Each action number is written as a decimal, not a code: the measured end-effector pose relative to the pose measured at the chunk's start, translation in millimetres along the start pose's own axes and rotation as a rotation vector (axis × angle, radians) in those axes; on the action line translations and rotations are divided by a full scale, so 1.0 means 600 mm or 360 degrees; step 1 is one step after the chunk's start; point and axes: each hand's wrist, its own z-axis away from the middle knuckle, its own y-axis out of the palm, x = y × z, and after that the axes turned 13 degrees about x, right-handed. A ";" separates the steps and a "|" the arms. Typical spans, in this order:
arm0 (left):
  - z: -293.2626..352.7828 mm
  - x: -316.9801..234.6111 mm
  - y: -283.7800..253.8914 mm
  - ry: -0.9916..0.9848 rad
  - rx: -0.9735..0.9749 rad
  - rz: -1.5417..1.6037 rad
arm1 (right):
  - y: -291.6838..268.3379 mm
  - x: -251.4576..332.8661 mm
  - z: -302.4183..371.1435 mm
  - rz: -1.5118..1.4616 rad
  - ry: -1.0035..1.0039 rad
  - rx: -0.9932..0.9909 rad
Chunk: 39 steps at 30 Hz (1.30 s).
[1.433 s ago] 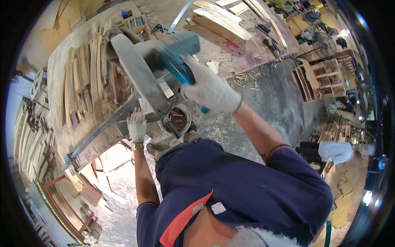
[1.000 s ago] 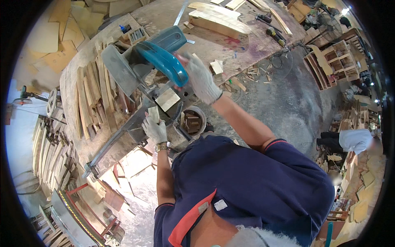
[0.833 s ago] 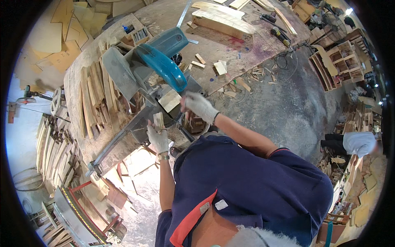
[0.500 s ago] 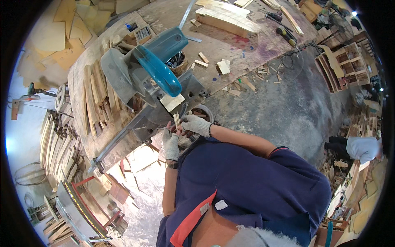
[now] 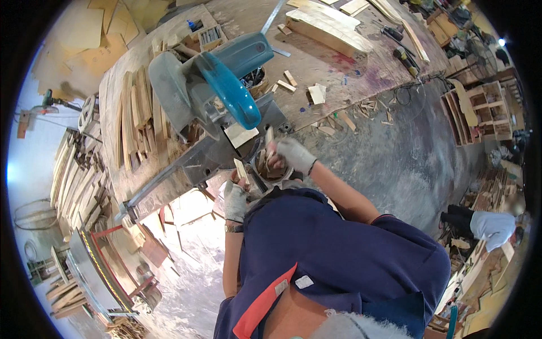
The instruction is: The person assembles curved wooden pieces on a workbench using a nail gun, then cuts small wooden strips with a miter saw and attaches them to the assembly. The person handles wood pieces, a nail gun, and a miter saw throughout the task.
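Observation:
My left hand [image 5: 235,201], in a pale work glove with bare fingertips, grips a short light wooden strip [image 5: 241,168] that points upward. Farther right, my gloved right hand [image 5: 296,155] pinches another small wood piece [image 5: 270,134], somewhat blurred. Beneath the right hand is a round container [image 5: 287,172], largely covered by the hand; its contents are hard to make out. Just beyond both hands stands a miter saw with a teal guard [image 5: 228,90] and a grey base [image 5: 206,161]. A pale block [image 5: 241,135] rests on that base.
Long wood strips [image 5: 134,116] lie left of the saw. The workbench [image 5: 271,107] carries a large shaped wood block [image 5: 327,34], offcuts and a power tool [image 5: 406,61]. Scraps litter the concrete floor [image 5: 372,164]. Another person [image 5: 490,221] is at the far right.
My hands have come apart. The right one has moved to the right with a wood piece, over the round container, while the left keeps a strip. The whole view has shifted slightly.

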 end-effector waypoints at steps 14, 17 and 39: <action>0.050 -0.032 0.016 -0.0092 -0.0572 0.0124 | -0.201 0.135 -0.105 0.2071 -0.0383 -0.1079; 0.053 -0.028 0.014 0.0011 -0.0519 0.0135 | -0.110 0.099 -0.131 0.2527 -0.0500 -0.0487; 0.011 -0.031 0.007 0.0156 -0.0093 -0.0255 | 0.026 0.007 -0.097 0.1918 -0.0683 -0.0205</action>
